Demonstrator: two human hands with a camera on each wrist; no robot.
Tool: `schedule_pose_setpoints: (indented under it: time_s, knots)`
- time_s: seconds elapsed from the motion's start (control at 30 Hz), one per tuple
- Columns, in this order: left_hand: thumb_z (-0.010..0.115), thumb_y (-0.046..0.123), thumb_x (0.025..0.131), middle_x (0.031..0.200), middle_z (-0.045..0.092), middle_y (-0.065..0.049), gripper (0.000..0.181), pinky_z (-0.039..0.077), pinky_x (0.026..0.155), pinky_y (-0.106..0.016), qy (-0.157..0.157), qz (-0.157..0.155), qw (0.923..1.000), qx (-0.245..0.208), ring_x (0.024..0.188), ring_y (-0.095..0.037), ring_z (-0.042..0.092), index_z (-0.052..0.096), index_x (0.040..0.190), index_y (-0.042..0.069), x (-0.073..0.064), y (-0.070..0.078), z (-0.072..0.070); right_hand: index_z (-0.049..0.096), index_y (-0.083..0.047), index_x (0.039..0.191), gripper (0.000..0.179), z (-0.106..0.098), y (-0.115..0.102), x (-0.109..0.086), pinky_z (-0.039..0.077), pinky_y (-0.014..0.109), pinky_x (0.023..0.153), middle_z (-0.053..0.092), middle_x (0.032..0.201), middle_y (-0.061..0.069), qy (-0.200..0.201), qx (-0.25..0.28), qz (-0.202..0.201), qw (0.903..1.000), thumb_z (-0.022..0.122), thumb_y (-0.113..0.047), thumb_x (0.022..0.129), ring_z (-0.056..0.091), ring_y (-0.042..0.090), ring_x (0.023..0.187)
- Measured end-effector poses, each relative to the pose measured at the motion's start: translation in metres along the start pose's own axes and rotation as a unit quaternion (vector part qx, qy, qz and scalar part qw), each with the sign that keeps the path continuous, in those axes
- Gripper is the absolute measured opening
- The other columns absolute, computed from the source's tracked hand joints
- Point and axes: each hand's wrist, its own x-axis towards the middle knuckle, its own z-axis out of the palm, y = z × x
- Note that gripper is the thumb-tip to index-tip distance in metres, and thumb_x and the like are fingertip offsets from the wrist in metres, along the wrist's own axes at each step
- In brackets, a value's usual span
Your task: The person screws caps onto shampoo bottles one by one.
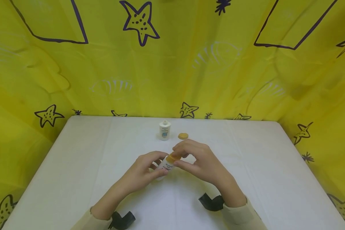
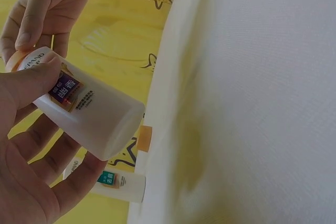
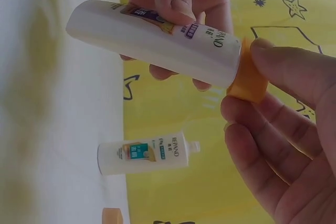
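My left hand [image 1: 146,169] grips a white bottle [image 2: 100,108] with a purple label, holding it tilted above the table. On the bottle's top sits an orange cap [image 3: 249,74], which my right hand [image 1: 198,159] pinches between thumb and fingers. In the left wrist view the left thumb lies across the label and the fingers wrap underneath. Farther back, a second white bottle [image 1: 164,131] with a teal label stands upright, its narrow neck uncovered. Just right of it a loose orange cap [image 1: 183,136] rests on the table.
A white cloth covers the table [image 1: 74,153]. Behind and at both sides hangs a yellow curtain [image 1: 166,64] with starfish drawings. Black wrist-worn pieces [image 1: 211,202] show at both sleeves.
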Motion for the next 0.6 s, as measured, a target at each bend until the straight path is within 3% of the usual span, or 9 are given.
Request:
schedule_pose_setpoints:
  time_s: [0.37, 0.6]
  knots:
    - [0.073, 0.023, 0.091, 0.11, 0.067, 0.008, 0.037, 0.057, 0.081, -0.033, -0.002, 0.002, 1.0, 0.0, 0.095, -0.016, 0.066, 0.062, 0.126, 0.019, 0.0002, -0.0028, 0.0004, 0.069, -0.016, 0.108, 0.025, 0.0005, -0.0021, -0.0008, 0.054, 0.019, 0.073, 0.068, 0.108, -0.008, -0.01, 0.0, 0.01, 0.9999, 0.08, -0.016, 0.085, 0.064, 0.004, 0.085]
    - [0.074, 0.021, 0.091, 0.112, 0.068, 0.006, 0.038, 0.057, 0.081, -0.032, 0.001, 0.002, 1.0, 0.005, 0.095, -0.017, 0.066, 0.062, 0.127, 0.018, 0.0008, -0.0058, -0.0002, 0.071, -0.015, 0.114, 0.032, -0.0018, -0.0026, -0.0006, 0.056, 0.023, 0.076, 0.067, 0.116, -0.004, -0.034, 0.007, 0.01, 0.9993, 0.078, -0.006, 0.084, 0.064, 0.007, 0.094]
